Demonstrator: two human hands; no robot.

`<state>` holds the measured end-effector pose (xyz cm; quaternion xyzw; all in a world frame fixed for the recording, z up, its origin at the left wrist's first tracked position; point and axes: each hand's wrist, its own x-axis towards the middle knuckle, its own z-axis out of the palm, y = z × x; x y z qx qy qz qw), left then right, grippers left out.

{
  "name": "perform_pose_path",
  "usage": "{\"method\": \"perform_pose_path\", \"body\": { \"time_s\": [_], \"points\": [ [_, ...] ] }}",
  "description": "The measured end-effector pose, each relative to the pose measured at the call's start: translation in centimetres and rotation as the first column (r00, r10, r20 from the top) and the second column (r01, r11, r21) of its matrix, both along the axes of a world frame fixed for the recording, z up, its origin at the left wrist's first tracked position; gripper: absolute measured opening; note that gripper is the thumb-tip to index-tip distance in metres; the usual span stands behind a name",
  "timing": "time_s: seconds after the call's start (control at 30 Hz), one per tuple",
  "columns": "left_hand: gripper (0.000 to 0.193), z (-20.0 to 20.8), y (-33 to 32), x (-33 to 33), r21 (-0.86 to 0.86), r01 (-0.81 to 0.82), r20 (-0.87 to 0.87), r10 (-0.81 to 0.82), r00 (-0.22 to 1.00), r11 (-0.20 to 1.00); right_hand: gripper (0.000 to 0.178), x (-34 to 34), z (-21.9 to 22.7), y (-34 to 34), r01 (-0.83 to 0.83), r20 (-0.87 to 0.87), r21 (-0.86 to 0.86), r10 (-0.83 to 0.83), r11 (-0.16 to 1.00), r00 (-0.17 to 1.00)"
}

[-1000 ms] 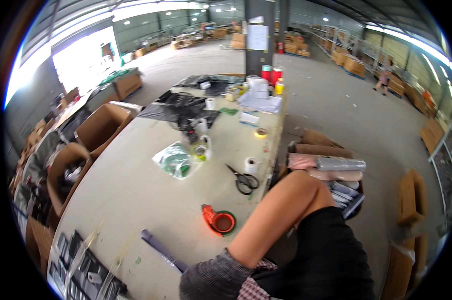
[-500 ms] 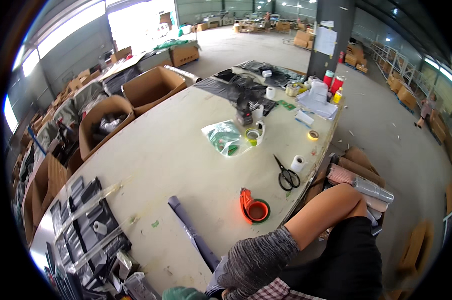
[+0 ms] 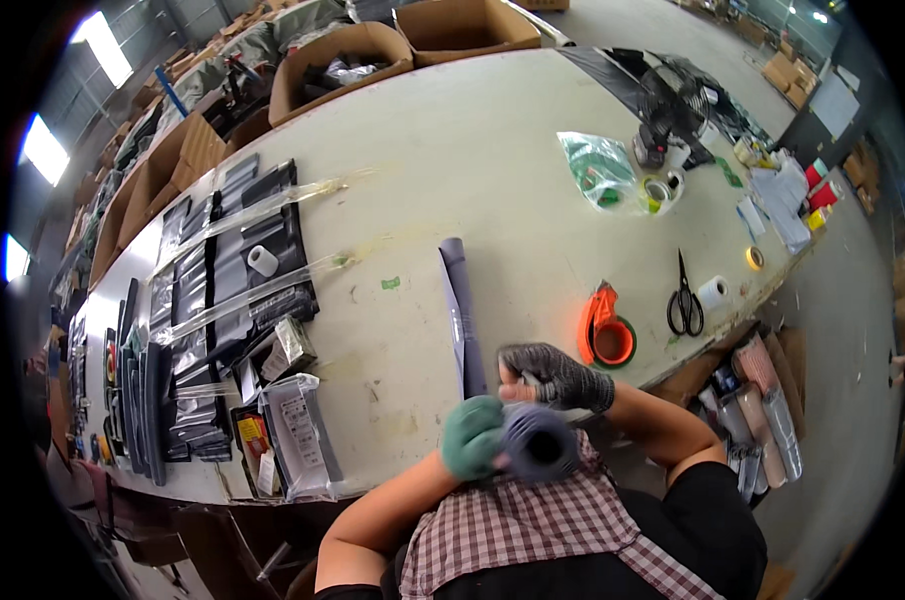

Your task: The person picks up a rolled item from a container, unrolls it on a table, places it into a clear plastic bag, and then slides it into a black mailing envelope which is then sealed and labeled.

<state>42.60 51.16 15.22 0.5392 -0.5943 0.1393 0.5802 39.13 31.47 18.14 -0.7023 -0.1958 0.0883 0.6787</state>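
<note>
My left hand (image 3: pixel 473 438), in a green glove, is closed at the side of a dark blue-grey roll (image 3: pixel 545 447), held in front of my checked apron. The roll's round hollow end faces up. Just above it is my right hand (image 3: pixel 561 380), in a dark grey knitted glove with bare fingertips. Its fingers are curled in, slightly blurred, and what they pinch cannot be made out. A long grey-purple rolled sheet (image 3: pixel 459 310) lies on the table (image 3: pixel 403 200) beyond my left hand. An orange tape dispenser (image 3: pixel 601 325) rests to the right of it.
Black scissors (image 3: pixel 685 305), a white roll (image 3: pixel 714 291) and yellow tape (image 3: pixel 755 258) lie to the right. A clear bag (image 3: pixel 598 170) sits farther back. Flat black plastic bags (image 3: pixel 243 260) and an open small box (image 3: pixel 298 430) occupy the left side. Cartons (image 3: pixel 343 65) stand along the far edge.
The view has swung left and down. Both hands, earlier at the lower edge, now show fully before the apron, and the dark roll has come into sight.
</note>
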Motion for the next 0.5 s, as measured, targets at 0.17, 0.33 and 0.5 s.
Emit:
{"method": "perform_pose_path", "body": {
  "time_s": [0.17, 0.33, 0.5],
  "points": [
    [0.024, -10.8, 0.7, -0.8, 0.633, -0.156, -0.119, 0.294, 0.948, 0.758, 0.064, -1.0, -0.9, -6.1, 0.103, -0.272, 0.842, 0.251, 0.530, 0.929],
    [0.016, -12.7, -0.8, 0.0, 0.635, -0.105, -0.444, 0.472, 0.762, 0.766, 0.078, -1.7, -6.7, 0.4, 0.227, 0.266, 0.128, -0.254, 0.965, 0.930],
    [0.010, -8.6, 3.8, -0.6, 0.751, -0.165, -0.246, 0.503, 0.828, 0.639, 0.043, -0.8, -5.3, 4.4, 0.442, 0.464, 0.002, -0.393, 0.897, 0.794]
  ]
}}
